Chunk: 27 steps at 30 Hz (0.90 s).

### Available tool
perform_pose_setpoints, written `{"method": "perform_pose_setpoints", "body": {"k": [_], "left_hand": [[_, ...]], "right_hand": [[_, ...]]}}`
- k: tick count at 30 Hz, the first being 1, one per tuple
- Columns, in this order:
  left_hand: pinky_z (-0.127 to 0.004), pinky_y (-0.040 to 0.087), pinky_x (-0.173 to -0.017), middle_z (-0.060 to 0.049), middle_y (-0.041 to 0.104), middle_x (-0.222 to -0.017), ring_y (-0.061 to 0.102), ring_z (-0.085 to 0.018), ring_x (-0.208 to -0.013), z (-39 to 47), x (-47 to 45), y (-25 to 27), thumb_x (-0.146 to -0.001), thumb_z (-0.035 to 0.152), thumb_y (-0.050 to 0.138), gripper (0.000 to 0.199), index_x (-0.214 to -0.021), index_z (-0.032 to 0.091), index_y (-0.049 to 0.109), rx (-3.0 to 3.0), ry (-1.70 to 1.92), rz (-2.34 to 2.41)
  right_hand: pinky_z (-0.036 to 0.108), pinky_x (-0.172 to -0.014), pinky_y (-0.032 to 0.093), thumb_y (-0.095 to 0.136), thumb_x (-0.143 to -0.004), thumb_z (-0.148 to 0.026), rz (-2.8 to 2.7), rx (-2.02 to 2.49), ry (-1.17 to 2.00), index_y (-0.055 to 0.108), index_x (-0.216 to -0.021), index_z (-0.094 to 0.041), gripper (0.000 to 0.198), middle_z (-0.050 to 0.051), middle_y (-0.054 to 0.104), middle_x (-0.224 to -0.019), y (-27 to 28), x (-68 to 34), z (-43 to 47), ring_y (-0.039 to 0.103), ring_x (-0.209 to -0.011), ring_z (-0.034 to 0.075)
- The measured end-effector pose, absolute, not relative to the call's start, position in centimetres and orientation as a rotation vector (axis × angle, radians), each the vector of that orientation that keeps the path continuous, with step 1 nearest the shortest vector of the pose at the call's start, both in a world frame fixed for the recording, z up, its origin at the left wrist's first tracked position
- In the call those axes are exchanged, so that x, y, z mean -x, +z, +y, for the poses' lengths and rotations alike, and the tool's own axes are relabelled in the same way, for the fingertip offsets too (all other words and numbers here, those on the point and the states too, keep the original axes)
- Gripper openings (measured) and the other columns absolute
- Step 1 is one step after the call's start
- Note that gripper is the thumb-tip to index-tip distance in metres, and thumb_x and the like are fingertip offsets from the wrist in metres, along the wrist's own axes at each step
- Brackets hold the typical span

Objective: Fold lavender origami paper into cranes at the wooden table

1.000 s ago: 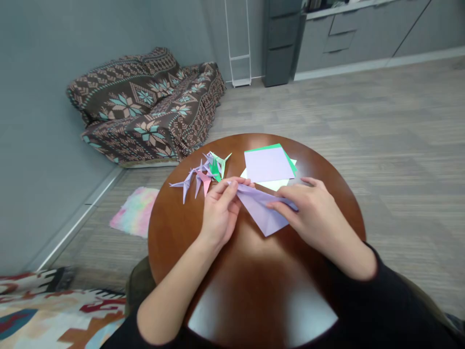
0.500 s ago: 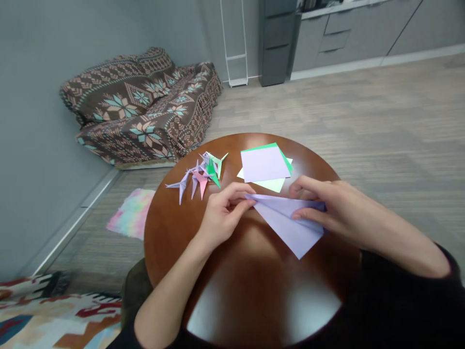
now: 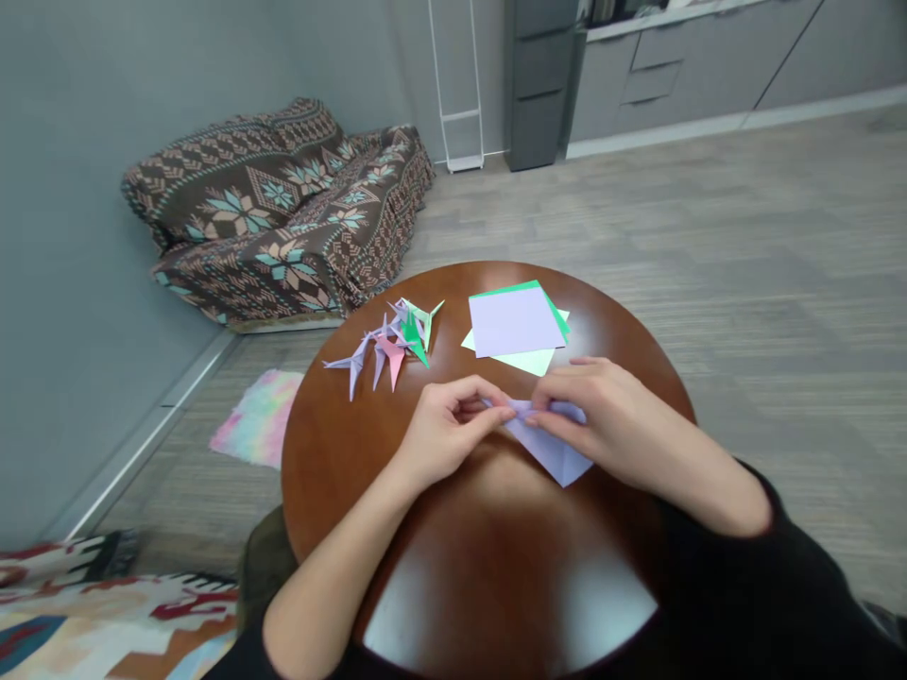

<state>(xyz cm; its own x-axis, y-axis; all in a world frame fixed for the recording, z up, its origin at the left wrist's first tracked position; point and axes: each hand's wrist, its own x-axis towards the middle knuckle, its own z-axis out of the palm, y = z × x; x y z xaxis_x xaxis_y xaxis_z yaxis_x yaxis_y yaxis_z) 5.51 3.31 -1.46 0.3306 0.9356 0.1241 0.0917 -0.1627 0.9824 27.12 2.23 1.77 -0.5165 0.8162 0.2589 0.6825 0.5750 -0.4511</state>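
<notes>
A partly folded sheet of lavender origami paper [image 3: 556, 453] is held above the near half of the round wooden table [image 3: 340, 472]. My left hand [image 3: 457, 425] pinches its left corner between thumb and fingers. Close beside it, my right hand [image 3: 585, 411] is closed on the paper's upper edge, thumb towards me. The two sets of fingertips almost meet. One pointed corner hangs down towards me; my right hand hides part of the paper's right side.
Several folded paper cranes [image 3: 389, 345] in lavender, pink and green lie at the table's left. Beyond my hands rests a stack of paper sheets [image 3: 517, 323], lavender on top. A covered sofa [image 3: 283, 217] and a pastel fluffy mat [image 3: 259, 416] are farther left.
My right hand has slid left along the paper's upper edge, close to my left hand. The paper and left hand have shifted slightly towards me, and less of the paper shows.
</notes>
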Motion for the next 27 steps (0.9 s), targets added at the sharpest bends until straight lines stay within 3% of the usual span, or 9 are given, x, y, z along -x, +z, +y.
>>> {"method": "perform_pose_setpoints", "body": {"k": [6,10,15,21,27], "left_hand": [[-0.028,0.059,-0.071,-0.009,0.081,-0.084,0.076,-0.02,-0.074,3.2,-5.9,-1.1,-0.077,0.026,0.085,0.013,-0.076,0.016,0.076,-1.376,1.161,0.972],[-0.028,0.062,-0.074,-0.009,0.082,-0.086,0.079,-0.022,-0.08,3.0,-6.2,-1.0,-0.076,0.026,0.086,0.019,-0.078,0.016,0.07,-1.289,1.259,0.914],[-0.024,0.061,-0.07,-0.003,0.08,-0.077,0.08,-0.02,-0.075,3.1,-6.1,-1.4,-0.075,0.022,0.088,0.026,-0.088,0.019,0.066,-1.217,1.366,0.905],[-0.025,0.059,-0.074,-0.004,0.081,-0.085,0.076,-0.017,-0.078,3.3,-6.3,-2.3,-0.077,0.028,0.087,0.027,-0.097,0.019,0.07,-1.045,1.281,0.84],[-0.021,0.053,-0.071,-0.002,0.076,-0.077,0.065,-0.01,-0.07,3.2,-6.6,-2.5,-0.079,0.028,0.085,0.015,-0.08,0.015,0.078,-1.015,1.206,0.868]], "right_hand": [[0.029,-0.063,0.042,0.075,-0.084,-0.02,-2.087,1.344,0.588,0.063,-0.062,-0.02,0.026,0.0,0.071,-0.069,2.1,-26.6,1.9,0.063,-0.064,0.018],[0.027,-0.058,0.044,0.077,-0.084,-0.026,-1.92,1.35,0.745,0.063,-0.068,-0.02,0.022,0.0,0.069,-0.065,2.1,-26.1,1.8,0.066,-0.062,0.018],[0.026,-0.063,0.048,0.079,-0.084,-0.027,-1.814,1.288,0.845,0.067,-0.085,-0.019,0.015,-0.001,0.071,-0.074,2.1,-25.8,2.0,0.067,-0.066,0.016],[0.028,-0.063,0.044,0.072,-0.09,-0.03,-1.855,1.313,0.901,0.07,-0.072,-0.018,0.021,0.001,0.073,-0.071,2.0,-25.4,2.2,0.063,-0.067,0.016],[0.027,-0.064,0.043,0.073,-0.087,-0.026,-1.739,1.312,0.972,0.071,-0.073,-0.017,0.017,0.001,0.073,-0.071,1.5,-24.3,2.4,0.062,-0.067,0.016]]}}
